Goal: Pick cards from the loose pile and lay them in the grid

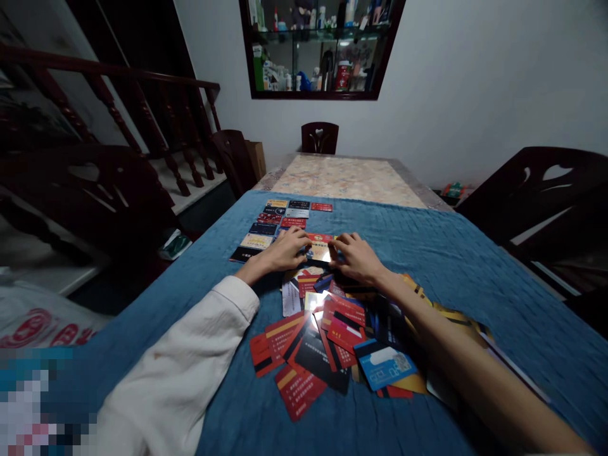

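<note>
Between my two hands lies a red and cream card (320,247), with glare along its lower edge. My left hand (286,248) has its curled fingers at the card's left edge. At the right edge, the bent fingers and thumb of my right hand (354,256) close on the card. To the left, cards lie in overlapping columns, among them a black card (247,254) and a red card (322,207). Nearer to me spreads a loose heap with a blue card (386,365), a dark card (322,354) and several red cards (301,389). My right forearm hides part of the heap.
A blue cloth (190,297) covers the near part of the table; a patterned cover (346,177) shows beyond. Dark wooden chairs (320,138) stand around it. A railing (142,79) runs along the left, and a glass-shelved cabinet (318,95) is set in the far wall.
</note>
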The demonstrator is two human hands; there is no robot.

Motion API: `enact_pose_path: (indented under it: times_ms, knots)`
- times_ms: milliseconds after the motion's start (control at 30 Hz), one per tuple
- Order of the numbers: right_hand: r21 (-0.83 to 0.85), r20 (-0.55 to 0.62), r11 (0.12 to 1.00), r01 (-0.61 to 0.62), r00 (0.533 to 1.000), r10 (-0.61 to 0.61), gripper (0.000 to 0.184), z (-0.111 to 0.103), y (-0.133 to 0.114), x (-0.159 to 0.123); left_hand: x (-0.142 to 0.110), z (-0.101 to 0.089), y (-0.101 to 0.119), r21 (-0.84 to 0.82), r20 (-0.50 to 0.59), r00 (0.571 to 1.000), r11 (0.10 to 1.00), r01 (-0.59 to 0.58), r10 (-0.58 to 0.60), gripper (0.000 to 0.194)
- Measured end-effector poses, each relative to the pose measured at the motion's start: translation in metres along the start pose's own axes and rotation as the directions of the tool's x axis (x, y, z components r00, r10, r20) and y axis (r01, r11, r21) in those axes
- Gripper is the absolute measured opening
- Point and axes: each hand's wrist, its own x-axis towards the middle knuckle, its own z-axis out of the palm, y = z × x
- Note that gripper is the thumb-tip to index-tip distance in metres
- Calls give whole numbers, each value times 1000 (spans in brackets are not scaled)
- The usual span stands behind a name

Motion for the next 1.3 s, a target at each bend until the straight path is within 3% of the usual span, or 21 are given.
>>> enact_pose_path:
  times_ms: [467,900,1300]
  knots:
    - [144,115,987,-67,992,51,23,7,0,10,-1,9,-3,-23,125,987,994,105,-101,25]
    - [199,96,975,-94,992,76,24,20,3,14,-1,18,-8,36,104,990,996,88,-91,22]
    - [119,90,979,-163,984,153,24,20,-4,11,-2,18,-5,101,95,994,994,50,-60,21]
